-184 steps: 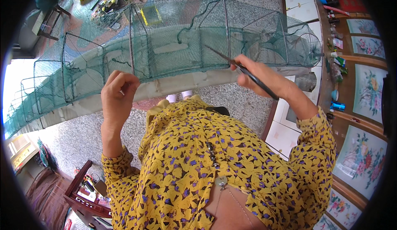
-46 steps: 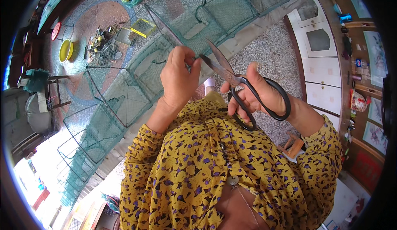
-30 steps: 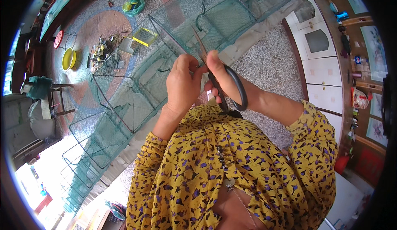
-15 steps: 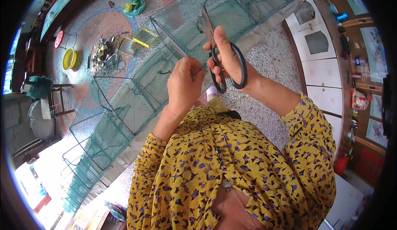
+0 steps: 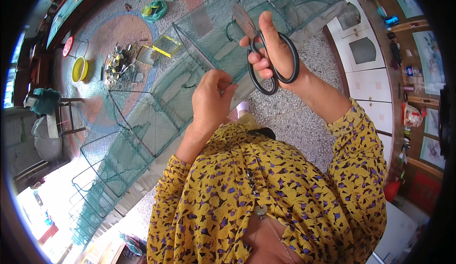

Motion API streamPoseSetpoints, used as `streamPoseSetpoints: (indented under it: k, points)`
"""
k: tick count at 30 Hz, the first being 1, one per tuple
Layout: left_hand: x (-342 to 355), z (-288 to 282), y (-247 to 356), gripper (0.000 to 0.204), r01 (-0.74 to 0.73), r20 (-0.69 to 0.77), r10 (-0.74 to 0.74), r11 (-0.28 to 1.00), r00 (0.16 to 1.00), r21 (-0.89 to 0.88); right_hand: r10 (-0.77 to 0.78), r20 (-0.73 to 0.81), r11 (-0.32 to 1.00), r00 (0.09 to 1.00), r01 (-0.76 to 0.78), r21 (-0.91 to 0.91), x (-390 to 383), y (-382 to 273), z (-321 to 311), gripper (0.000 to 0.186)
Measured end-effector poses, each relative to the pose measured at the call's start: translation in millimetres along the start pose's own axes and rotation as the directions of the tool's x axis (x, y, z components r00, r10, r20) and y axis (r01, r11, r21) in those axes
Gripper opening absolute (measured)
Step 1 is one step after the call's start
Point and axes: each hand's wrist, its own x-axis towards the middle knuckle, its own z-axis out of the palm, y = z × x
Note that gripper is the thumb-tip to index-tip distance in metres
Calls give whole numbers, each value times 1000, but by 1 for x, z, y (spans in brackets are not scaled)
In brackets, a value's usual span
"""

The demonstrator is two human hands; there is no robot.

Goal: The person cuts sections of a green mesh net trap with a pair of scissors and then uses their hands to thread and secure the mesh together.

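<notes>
A long green net trap with dark wire frames stretches diagonally across the view, from lower left to upper right. My left hand is closed at its near side, thumb and fingers pinched together beside the end of a frame rod. Whatever lies right between those fingertips is too small to make out, but the netting meets them. Held in my right hand is a pair of scissors with black loop handles and metal blades. The blades lie together, pointing up and left over the netting, apart from my left hand.
On the floor beyond the net lie a pile of small mixed pieces, a yellow-edged clear box, a yellow basin and a green bag. A stool stands left. White cabinets line the right side.
My right hand has moved right, away from my left hand, with the scissors. Their blades have come together. My left hand has barely moved.
</notes>
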Motion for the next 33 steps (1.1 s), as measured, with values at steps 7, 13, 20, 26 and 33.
streamPoseSetpoints:
  k: [7, 13, 20, 26, 33]
  points:
    - [22, -20, 25, 22, 85, 47, -77, 971, 996, -224, 80, 129, 995, 988, -87, 49, -28, 10, -27, 92]
    - [120, 10, -8, 30, 520, 369, -595, 97, 714, -849, 171, 90, 983, 981, -176, 57, -41, 6, -28, 92]
    - [164, 23, -43, 21, 475, 299, -474, 311, 828, -823, 236, 85, 971, 968, -239, 22, -26, -7, -21, 93]
    - [157, 26, -27, 15, 496, 383, -388, 252, 838, -831, 146, -33, 988, 989, -148, -38, 14, -17, -11, 102]
    - [157, 24, -14, 12, 516, 429, -318, 283, 846, -808, -39, -214, 987, 976, 5, -159, 51, -15, 4, 99]
